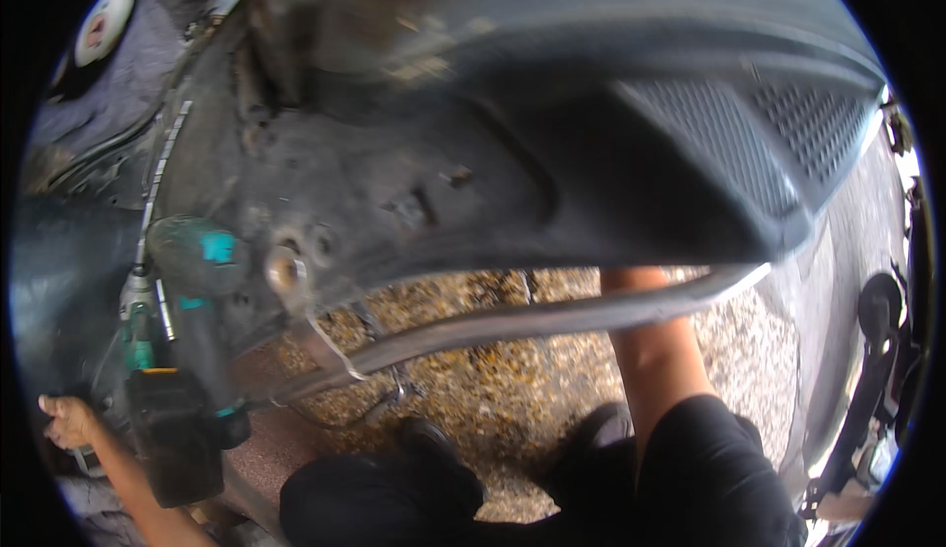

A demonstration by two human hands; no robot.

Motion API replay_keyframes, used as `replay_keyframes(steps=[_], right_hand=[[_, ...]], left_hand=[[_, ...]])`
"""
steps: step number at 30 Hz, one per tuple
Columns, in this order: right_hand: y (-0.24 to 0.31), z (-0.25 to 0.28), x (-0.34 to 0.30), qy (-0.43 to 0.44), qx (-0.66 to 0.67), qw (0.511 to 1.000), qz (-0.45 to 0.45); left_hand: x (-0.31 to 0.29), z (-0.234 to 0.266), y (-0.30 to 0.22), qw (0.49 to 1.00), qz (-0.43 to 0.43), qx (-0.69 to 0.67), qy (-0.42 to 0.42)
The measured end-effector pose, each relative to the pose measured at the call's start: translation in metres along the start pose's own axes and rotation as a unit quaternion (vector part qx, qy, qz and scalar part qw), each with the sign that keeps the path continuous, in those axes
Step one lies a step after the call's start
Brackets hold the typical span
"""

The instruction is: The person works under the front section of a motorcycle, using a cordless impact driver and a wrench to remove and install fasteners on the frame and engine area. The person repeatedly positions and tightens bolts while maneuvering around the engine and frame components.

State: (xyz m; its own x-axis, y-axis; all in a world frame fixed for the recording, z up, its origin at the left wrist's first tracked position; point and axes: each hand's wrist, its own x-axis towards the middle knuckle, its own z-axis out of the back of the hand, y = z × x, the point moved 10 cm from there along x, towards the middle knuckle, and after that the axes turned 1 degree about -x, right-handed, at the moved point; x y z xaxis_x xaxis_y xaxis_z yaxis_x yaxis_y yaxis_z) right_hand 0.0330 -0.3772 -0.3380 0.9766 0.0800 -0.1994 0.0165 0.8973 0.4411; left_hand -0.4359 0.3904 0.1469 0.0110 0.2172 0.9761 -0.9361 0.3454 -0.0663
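My left hand [69,423] is at the far left edge, its fingers curled beside a glossy dark panel [69,281]. What they close on, if anything, is too small and blurred to make out. My right forearm [655,360] reaches forward over a dark curved bar [532,320]. Beyond it, my right hand is hidden beneath a large black moulded plastic part [611,172] with ribbed sections. Near my left forearm rests a black and green cordless power tool [192,320], its battery toward me. Alongside it lies a ratchet with a green handle [140,325].
A long metal rod [163,177] extends above the ratchet. At the upper left, a greyish-purple cloth [59,123] lies by a white rounded object [105,17]. Pebbled floor [493,365] shows below, with my dark shoes on it. More dark parts [877,330] stand at the right.
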Motion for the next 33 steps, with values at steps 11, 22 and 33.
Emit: replay_keyframes(steps=[11,22,33], right_hand=[[-0.008,0.011,-0.052,-0.007,-0.024,0.999,-0.044],[0.195,0.024,-0.228,0.294,0.079,0.925,0.226],[0.340,0.161,-0.184,0.159,0.165,0.929,0.291]], left_hand=[[-0.035,0.035,-0.022,0.995,-0.091,-0.026,-0.032],[-0.048,0.081,-0.071,0.988,-0.008,-0.150,0.045],[-0.149,0.097,-0.223,0.709,0.047,-0.489,0.506]])
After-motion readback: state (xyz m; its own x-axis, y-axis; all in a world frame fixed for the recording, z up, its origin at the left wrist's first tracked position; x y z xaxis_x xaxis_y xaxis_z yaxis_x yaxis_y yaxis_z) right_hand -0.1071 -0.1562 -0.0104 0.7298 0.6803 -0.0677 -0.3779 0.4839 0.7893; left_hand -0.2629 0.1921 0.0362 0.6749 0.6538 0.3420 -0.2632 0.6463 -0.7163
